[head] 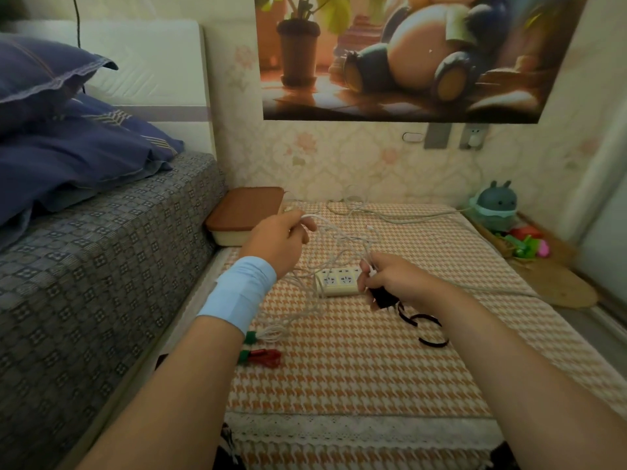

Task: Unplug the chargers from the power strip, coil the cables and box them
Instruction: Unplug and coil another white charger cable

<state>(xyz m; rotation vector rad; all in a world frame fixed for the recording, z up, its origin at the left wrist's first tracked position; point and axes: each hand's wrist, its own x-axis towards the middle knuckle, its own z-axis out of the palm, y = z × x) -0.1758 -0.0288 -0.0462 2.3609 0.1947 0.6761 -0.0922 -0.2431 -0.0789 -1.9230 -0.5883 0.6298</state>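
Observation:
A cream power strip lies on the checked orange tablecloth. My left hand is raised above the table, closed around loops of a thin white cable. My right hand sits at the strip's right end, pinching the same white cable; a black charger shows just below its fingers. A black cable curls on the cloth under my right wrist. A box with a brown lid stands at the table's far left corner, lid on.
A coiled white cable with a green tie and a red cable with a green tie lie near my left forearm. A grey cord trails across the back. A bed borders the left; toys crowd the right.

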